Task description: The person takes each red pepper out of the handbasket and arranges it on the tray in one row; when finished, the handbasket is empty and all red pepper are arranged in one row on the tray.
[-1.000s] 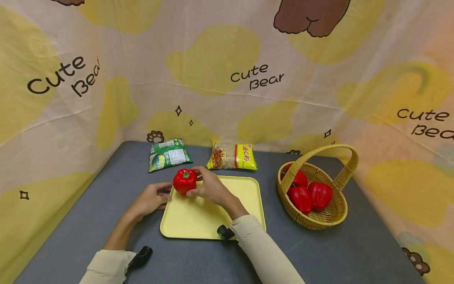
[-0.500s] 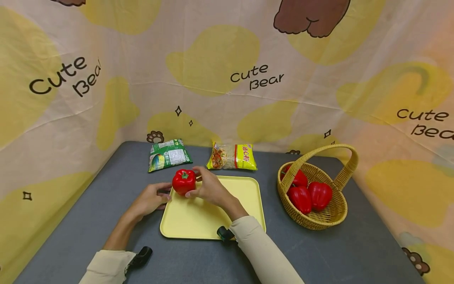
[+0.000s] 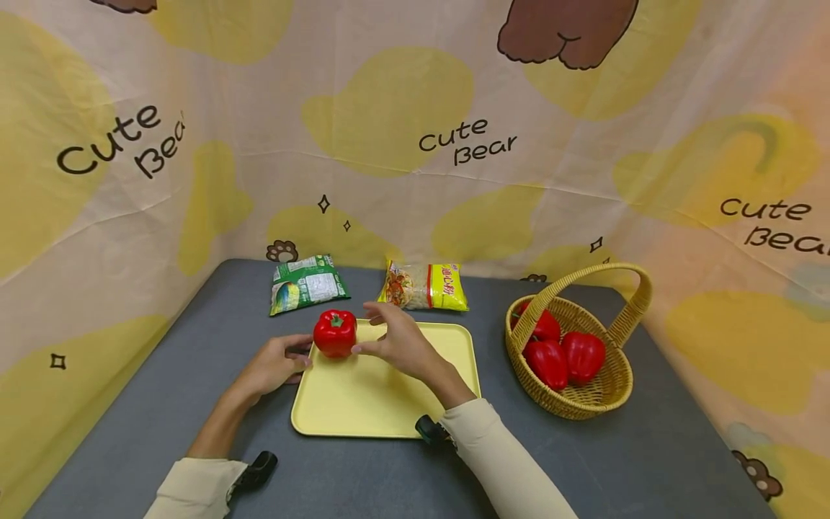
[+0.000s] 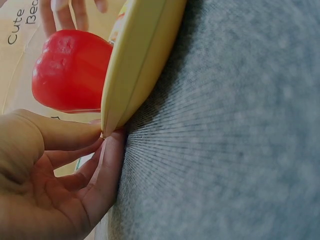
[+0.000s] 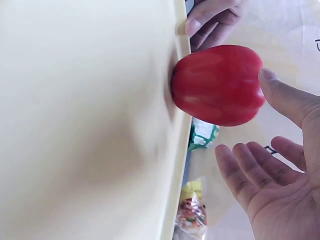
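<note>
A red bell pepper (image 3: 334,334) stands upright, stem up, in the far left corner of the yellow tray (image 3: 363,404). My left hand (image 3: 275,364) pinches the tray's left rim; the left wrist view shows thumb (image 4: 75,132) and fingers meeting at that edge, beside the pepper (image 4: 75,70). My right hand (image 3: 398,342) is just right of the pepper, its fingers spread and relaxed. In the right wrist view nothing lies within the right hand (image 5: 280,175), and its thumb overlaps the pepper's top.
A wicker basket (image 3: 532,386) with an arched handle holds several red bell peppers (image 3: 583,357) at the right. Behind the tray lie a green packet (image 3: 308,285) and a yellow pasta packet (image 3: 424,286). A patterned cloth (image 3: 389,108) hangs around the dark grey table (image 3: 564,461).
The right hand has let go of the pepper, its fingers spreading and drawing away to the right. The pepper stands at the tray's corner. The left hand keeps its place at the rim.
</note>
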### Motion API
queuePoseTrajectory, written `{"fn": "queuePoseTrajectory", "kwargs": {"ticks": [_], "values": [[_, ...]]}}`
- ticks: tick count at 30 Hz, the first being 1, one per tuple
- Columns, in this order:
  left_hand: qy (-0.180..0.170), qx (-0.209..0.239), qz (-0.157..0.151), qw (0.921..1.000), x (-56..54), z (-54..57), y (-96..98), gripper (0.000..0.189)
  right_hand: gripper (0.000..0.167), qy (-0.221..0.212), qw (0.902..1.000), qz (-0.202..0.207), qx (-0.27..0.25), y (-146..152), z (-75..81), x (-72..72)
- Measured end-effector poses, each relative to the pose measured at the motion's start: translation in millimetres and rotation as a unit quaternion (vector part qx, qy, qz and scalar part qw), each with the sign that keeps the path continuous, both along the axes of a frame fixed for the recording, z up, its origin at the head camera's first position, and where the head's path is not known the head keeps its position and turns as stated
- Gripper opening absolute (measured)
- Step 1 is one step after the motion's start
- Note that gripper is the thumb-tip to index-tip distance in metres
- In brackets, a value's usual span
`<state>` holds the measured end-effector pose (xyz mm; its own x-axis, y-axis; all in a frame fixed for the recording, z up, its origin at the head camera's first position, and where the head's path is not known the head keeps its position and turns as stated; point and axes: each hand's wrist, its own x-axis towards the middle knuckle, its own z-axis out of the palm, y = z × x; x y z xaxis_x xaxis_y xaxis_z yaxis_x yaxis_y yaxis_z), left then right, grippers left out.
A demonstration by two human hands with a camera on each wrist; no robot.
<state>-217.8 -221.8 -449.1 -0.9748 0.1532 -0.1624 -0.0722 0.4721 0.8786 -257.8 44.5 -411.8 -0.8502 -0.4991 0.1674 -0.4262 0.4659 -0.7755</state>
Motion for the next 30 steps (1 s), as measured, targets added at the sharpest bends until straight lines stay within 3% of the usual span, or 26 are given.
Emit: {"fn": "queuePoseTrajectory", "kwargs": {"ticks": [8,16,30], "values": [[-0.004,0.007,0.0,1.0,0.1,1.4,1.0,0.056,0.063,0.063,0.9968,0.007,-0.049,32.8,14.7,15.1],[-0.006,-0.001,0.004,1.0,0.8,1.5,0.0,0.056,0.053,0.143,0.9893,-0.006,-0.028,78.3,27.6,33.1],[0.0,0.003,-0.002,1.0,0.6,2.1,0.5,0.057,0.048,0.216,0.9727,-0.084,-0.002,178.3,36.9,67.0]]}}
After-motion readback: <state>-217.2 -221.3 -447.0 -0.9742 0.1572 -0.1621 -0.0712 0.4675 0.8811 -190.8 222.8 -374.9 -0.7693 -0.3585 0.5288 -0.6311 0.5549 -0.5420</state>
